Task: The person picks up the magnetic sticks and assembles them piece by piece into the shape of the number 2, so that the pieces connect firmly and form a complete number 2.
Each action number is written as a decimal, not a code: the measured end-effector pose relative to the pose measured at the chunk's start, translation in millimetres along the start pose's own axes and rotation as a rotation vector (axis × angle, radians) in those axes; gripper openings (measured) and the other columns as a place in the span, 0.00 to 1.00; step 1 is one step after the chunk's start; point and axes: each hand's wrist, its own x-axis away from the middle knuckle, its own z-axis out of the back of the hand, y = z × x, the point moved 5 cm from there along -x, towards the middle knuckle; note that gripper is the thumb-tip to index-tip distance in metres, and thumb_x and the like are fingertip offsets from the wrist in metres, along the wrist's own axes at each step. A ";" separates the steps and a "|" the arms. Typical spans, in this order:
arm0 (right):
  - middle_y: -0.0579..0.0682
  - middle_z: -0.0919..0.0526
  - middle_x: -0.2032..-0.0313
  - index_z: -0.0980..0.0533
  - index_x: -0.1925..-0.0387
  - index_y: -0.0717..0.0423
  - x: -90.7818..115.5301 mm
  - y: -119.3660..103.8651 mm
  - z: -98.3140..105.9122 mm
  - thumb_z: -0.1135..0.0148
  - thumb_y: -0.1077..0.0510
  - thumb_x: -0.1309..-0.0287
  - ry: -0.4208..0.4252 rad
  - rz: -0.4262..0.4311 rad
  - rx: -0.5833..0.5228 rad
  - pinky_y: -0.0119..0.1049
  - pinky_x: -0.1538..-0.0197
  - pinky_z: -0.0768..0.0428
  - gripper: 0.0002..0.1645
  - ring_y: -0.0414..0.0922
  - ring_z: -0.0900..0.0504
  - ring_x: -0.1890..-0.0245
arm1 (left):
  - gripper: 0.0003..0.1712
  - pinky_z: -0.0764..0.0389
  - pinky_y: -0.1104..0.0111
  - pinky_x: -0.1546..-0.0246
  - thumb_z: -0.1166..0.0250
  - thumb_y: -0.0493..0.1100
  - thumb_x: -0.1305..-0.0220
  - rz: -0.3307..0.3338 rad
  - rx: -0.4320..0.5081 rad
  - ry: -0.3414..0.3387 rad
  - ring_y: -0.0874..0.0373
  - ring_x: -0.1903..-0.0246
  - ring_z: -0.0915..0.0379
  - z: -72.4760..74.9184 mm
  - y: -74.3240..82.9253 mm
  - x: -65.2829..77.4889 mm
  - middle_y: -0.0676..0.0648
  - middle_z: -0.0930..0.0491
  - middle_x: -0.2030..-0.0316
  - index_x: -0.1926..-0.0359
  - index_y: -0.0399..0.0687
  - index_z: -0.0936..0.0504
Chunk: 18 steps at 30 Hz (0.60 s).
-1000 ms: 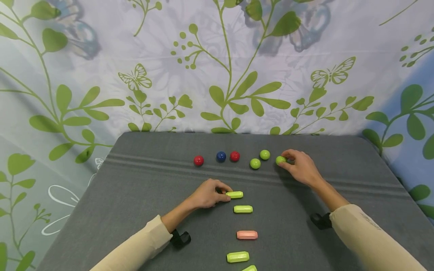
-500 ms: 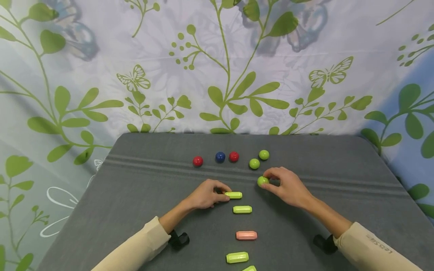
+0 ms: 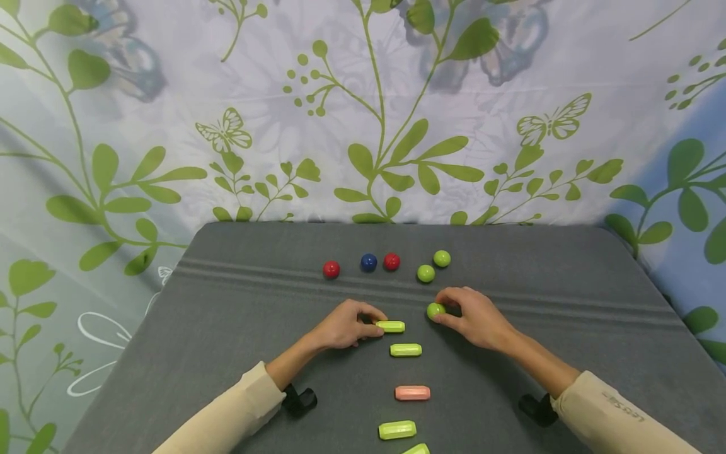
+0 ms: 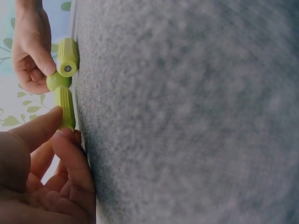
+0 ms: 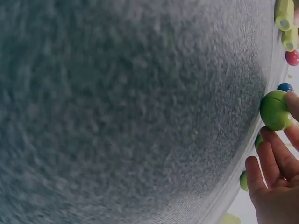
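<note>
In the head view my left hand (image 3: 347, 325) pinches one end of a yellow-green magnetic building rod (image 3: 392, 326) that lies pointing right. My right hand (image 3: 478, 318) holds a green ball (image 3: 435, 311) between thumb and fingers, a short gap to the right of that rod's far end. A second yellow-green rod (image 3: 405, 350) lies just nearer, and a metal disc shows in the end of a rod (image 4: 67, 60) in the left wrist view. From the right wrist, the held ball (image 5: 275, 110) looks glossy, with a fine seam line.
Two green balls (image 3: 426, 273), two red balls (image 3: 391, 261) and a blue ball (image 3: 368, 262) lie in a loose row at the back. Toward the front are a pink rod (image 3: 412, 393) and more yellow-green rods (image 3: 397, 430). A grey cloth-covered table (image 3: 238, 353) meets a leaf-patterned curtain (image 3: 283, 126).
My right hand has carried the green ball from the back right, leftward and nearer, to beside the held rod. My left hand has stayed in place on its rod.
</note>
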 end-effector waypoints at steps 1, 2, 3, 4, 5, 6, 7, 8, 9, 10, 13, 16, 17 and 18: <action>0.43 0.18 0.62 0.19 0.58 0.52 0.0 0.5 0.2 0.28 0.53 0.43 -0.002 0.000 -0.001 0.49 0.55 0.23 0.13 0.46 0.20 0.59 | 0.10 0.26 0.70 0.83 0.30 0.38 0.38 0.001 0.002 0.000 0.61 0.81 0.29 -0.1 0.3 -0.1 0.51 0.20 0.68 0.56 0.43 0.13; 0.43 0.18 0.62 0.19 0.58 0.52 0.1 0.8 0.3 0.28 0.53 0.43 0.000 0.003 0.002 0.49 0.55 0.23 0.13 0.45 0.20 0.59 | 0.10 0.26 0.70 0.83 0.30 0.38 0.38 0.002 0.002 0.000 0.61 0.81 0.29 -0.2 0.5 -0.3 0.52 0.20 0.68 0.55 0.43 0.13; 0.43 0.18 0.61 0.19 0.58 0.52 0.2 1.0 0.4 0.29 0.53 0.42 -0.002 0.007 0.001 0.49 0.55 0.23 0.13 0.45 0.20 0.59 | 0.10 0.26 0.70 0.83 0.30 0.38 0.38 0.001 0.002 -0.001 0.61 0.81 0.29 -0.3 0.9 -0.4 0.52 0.20 0.68 0.55 0.43 0.13; 0.42 0.18 0.61 0.19 0.57 0.52 0.2 1.3 0.2 0.29 0.52 0.42 -0.005 0.007 -0.001 0.49 0.55 0.23 0.13 0.45 0.20 0.59 | 0.10 0.26 0.70 0.83 0.30 0.38 0.38 0.003 0.003 0.000 0.61 0.80 0.29 -0.2 1.1 -0.3 0.52 0.20 0.69 0.55 0.43 0.13; 0.42 0.18 0.61 0.20 0.57 0.52 0.3 1.4 -0.2 0.29 0.52 0.42 -0.008 0.006 -0.002 0.49 0.55 0.23 0.13 0.45 0.20 0.59 | 0.10 0.26 0.70 0.83 0.30 0.38 0.37 0.004 0.004 -0.001 0.61 0.80 0.29 -0.3 1.1 -0.2 0.52 0.20 0.69 0.55 0.43 0.13; 0.42 0.18 0.61 0.20 0.57 0.52 0.3 1.8 -0.8 0.29 0.53 0.42 -0.010 0.006 -0.003 0.49 0.55 0.23 0.13 0.45 0.20 0.59 | 0.10 0.25 0.70 0.82 0.30 0.38 0.37 0.003 0.004 -0.001 0.61 0.80 0.28 -0.4 1.3 -0.3 0.52 0.20 0.69 0.55 0.43 0.13; 0.42 0.18 0.61 0.20 0.57 0.52 0.6 2.3 -1.3 0.29 0.53 0.42 -0.011 0.004 -0.003 0.49 0.55 0.23 0.14 0.45 0.20 0.59 | 0.10 0.25 0.70 0.82 0.31 0.38 0.37 0.003 0.004 -0.002 0.61 0.80 0.28 -0.5 1.3 -0.4 0.51 0.20 0.69 0.55 0.43 0.13; 0.43 0.18 0.61 0.20 0.56 0.52 0.8 2.3 -1.2 0.29 0.53 0.42 -0.012 0.006 -0.005 0.50 0.55 0.24 0.14 0.45 0.19 0.60 | 0.10 0.25 0.70 0.82 0.31 0.38 0.37 0.002 0.003 -0.002 0.61 0.79 0.28 -0.6 1.4 -0.5 0.52 0.20 0.69 0.55 0.43 0.13; 0.43 0.18 0.62 0.21 0.56 0.52 0.8 2.4 -1.3 0.29 0.53 0.42 -0.018 0.003 -0.009 0.50 0.55 0.24 0.14 0.45 0.20 0.60 | 0.10 0.25 0.70 0.82 0.31 0.38 0.37 0.003 0.004 -0.003 0.61 0.79 0.28 -0.7 1.7 -0.5 0.52 0.20 0.69 0.55 0.43 0.13; 0.43 0.18 0.62 0.21 0.56 0.52 0.8 2.6 -1.6 0.29 0.53 0.42 -0.021 -0.003 -0.010 0.49 0.56 0.24 0.14 0.45 0.20 0.60 | 0.10 0.25 0.70 0.82 0.31 0.38 0.37 0.003 0.004 -0.003 0.61 0.79 0.28 -0.8 1.7 -0.6 0.52 0.20 0.69 0.55 0.43 0.13; 0.43 0.18 0.62 0.21 0.56 0.51 0.6 2.6 -2.3 0.30 0.54 0.41 -0.027 -0.009 -0.013 0.49 0.56 0.24 0.14 0.44 0.20 0.61 | 0.10 0.25 0.70 0.83 0.31 0.38 0.37 -0.001 0.005 0.008 0.60 0.78 0.28 -0.5 2.7 -1.1 0.51 0.21 0.68 0.55 0.43 0.13; 0.43 0.18 0.62 0.21 0.55 0.51 0.3 2.8 -3.2 0.30 0.54 0.41 -0.036 -0.023 -0.018 0.48 0.56 0.24 0.14 0.43 0.20 0.61 | 0.09 0.26 0.70 0.83 0.31 0.38 0.36 -0.014 0.013 0.033 0.60 0.78 0.27 0.3 4.2 -2.4 0.51 0.21 0.67 0.55 0.44 0.13; 0.43 0.18 0.62 0.21 0.55 0.51 0.3 2.8 -3.3 0.30 0.54 0.41 -0.038 -0.026 -0.020 0.48 0.56 0.24 0.14 0.43 0.20 0.61 | 0.09 0.26 0.70 0.83 0.32 0.38 0.36 -0.018 0.017 0.042 0.60 0.78 0.27 0.5 4.9 -3.1 0.51 0.21 0.67 0.55 0.44 0.13; 0.43 0.18 0.62 0.21 0.55 0.51 0.3 2.9 -3.4 0.30 0.54 0.41 -0.040 -0.029 -0.020 0.48 0.56 0.24 0.14 0.43 0.20 0.61 | 0.09 0.26 0.70 0.82 0.32 0.39 0.36 -0.020 0.022 0.050 0.60 0.79 0.27 0.4 5.4 -4.0 0.51 0.21 0.66 0.55 0.45 0.13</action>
